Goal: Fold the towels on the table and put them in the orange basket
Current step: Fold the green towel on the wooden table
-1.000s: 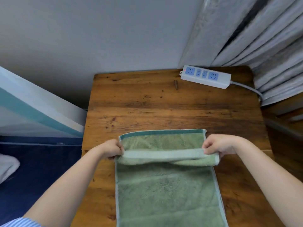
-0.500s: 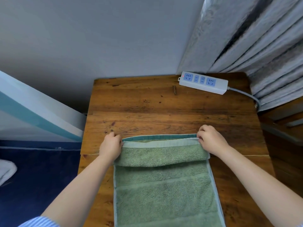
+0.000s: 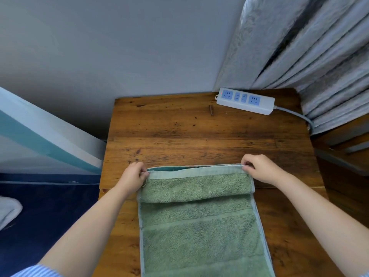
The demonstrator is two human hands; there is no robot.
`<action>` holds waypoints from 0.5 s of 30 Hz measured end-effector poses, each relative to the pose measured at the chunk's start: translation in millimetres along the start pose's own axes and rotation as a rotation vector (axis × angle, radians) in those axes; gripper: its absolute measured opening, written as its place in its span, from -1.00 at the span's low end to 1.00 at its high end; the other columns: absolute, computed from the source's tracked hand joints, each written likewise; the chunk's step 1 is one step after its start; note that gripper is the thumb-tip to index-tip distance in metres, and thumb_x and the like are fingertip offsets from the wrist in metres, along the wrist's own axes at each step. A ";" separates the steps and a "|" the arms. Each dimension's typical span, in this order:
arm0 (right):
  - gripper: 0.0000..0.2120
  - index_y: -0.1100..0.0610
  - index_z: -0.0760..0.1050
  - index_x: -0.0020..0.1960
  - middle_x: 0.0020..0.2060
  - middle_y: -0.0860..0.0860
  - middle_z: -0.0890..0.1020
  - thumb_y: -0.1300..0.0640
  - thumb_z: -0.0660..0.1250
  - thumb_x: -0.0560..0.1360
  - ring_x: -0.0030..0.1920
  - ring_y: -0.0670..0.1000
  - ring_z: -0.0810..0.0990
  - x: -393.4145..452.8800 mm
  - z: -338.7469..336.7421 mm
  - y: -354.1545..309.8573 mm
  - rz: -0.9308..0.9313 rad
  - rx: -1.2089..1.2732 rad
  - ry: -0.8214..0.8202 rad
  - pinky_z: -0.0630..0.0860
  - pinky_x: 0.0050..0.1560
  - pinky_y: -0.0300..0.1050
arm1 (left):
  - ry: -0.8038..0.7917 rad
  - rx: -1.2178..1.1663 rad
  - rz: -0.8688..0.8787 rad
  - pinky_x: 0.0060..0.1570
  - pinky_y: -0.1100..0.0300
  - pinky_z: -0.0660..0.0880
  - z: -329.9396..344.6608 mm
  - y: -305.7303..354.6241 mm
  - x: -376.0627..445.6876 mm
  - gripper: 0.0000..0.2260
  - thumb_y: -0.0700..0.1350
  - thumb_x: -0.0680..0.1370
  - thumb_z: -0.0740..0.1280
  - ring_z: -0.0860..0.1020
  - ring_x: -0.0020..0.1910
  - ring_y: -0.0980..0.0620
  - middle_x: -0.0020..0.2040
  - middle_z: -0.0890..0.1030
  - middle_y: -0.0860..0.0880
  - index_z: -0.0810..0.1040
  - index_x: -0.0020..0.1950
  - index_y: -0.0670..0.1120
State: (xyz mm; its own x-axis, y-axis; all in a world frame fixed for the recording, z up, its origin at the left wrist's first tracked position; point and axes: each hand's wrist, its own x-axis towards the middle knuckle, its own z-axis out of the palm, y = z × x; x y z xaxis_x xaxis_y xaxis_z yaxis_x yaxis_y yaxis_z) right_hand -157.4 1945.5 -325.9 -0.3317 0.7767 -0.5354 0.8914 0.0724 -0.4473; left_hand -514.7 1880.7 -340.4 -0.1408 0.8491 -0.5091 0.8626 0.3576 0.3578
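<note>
A green towel (image 3: 199, 232) with pale borders lies lengthwise on the wooden table (image 3: 199, 134), its near end running out of the bottom of the view. A folded-over flap lies on its far end, the flap's pale hem lined up with the far edge. My left hand (image 3: 132, 177) pinches the far left corner of that hem. My right hand (image 3: 259, 169) pinches the far right corner. Both hands rest low on the table. No orange basket is in view.
A white power strip (image 3: 244, 100) with blue sockets lies at the table's far right, its cable trailing right. Grey curtains (image 3: 311, 56) hang behind it. A dark blue floor (image 3: 44, 212) and a white-teal panel (image 3: 40, 136) lie left of the table.
Both hands carried the towel's hem away from me and laid it on the far edge. The raised fold now lies flat, and the hands stay on the corners.
</note>
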 end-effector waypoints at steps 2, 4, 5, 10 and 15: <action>-0.87 0.03 0.36 -0.17 -0.31 0.01 0.54 0.19 0.21 0.54 -0.37 -0.06 0.44 -9.6 -7.0 0.2 -0.014 0.004 0.007 0.33 -0.36 -0.21 | 0.044 -0.021 0.021 -0.20 0.19 0.28 -5.8 0.4 -10.1 -0.78 -0.20 0.55 0.25 0.41 -0.15 -0.04 -0.19 0.44 -0.05 0.30 -0.27 -0.05; -0.88 0.02 0.35 -0.15 -0.29 0.02 0.54 0.19 0.19 0.55 -0.34 -0.03 0.48 -20.1 -12.4 -4.9 -0.026 -0.026 0.016 0.37 -0.34 -0.20 | 0.072 -0.002 0.084 -0.18 0.17 0.36 -14.0 4.8 -23.8 -0.92 -0.19 0.56 0.24 0.46 -0.12 -0.05 -0.12 0.50 -0.06 0.37 -0.11 -0.10; -0.91 0.03 0.37 -0.10 -0.23 0.03 0.56 0.19 0.18 0.55 -0.27 0.01 0.52 -23.5 -14.7 -7.7 -0.029 -0.048 0.009 0.42 -0.29 -0.17 | 0.064 0.054 0.129 -0.13 0.16 0.41 -18.3 7.7 -29.3 -0.96 -0.19 0.56 0.24 0.48 -0.06 -0.05 -0.04 0.52 -0.06 0.40 -0.01 -0.11; -0.76 0.17 0.50 0.14 0.03 0.06 0.55 0.29 0.20 0.51 0.11 0.08 0.53 -66.7 -27.8 -39.1 -0.058 -0.300 -0.079 0.45 0.02 -0.17 | -0.103 0.645 0.310 0.05 0.11 0.47 -47.1 23.0 -79.7 -0.77 -0.21 0.58 0.17 0.48 0.10 -0.05 0.15 0.49 -0.08 0.47 0.21 -0.10; -0.74 0.17 0.53 0.08 0.04 0.10 0.55 0.32 0.16 0.46 0.11 0.12 0.49 -113.8 -47.0 -74.6 -0.063 -0.508 0.275 0.44 0.02 -0.09 | 0.146 0.802 0.257 0.05 0.08 0.45 -80.4 46.6 -128.8 -0.78 -0.27 0.55 0.15 0.49 0.17 -0.09 0.15 0.51 -0.09 0.45 0.16 -0.14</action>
State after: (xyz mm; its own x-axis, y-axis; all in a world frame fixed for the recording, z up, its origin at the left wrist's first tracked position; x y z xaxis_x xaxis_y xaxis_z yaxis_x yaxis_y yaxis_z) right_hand -171.7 1881.2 -198.0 -0.3569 0.8902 -0.2830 0.9314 0.3621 -0.0357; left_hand -495.5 1819.2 -195.2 0.0930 0.9275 -0.3621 0.9517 -0.1897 -0.2416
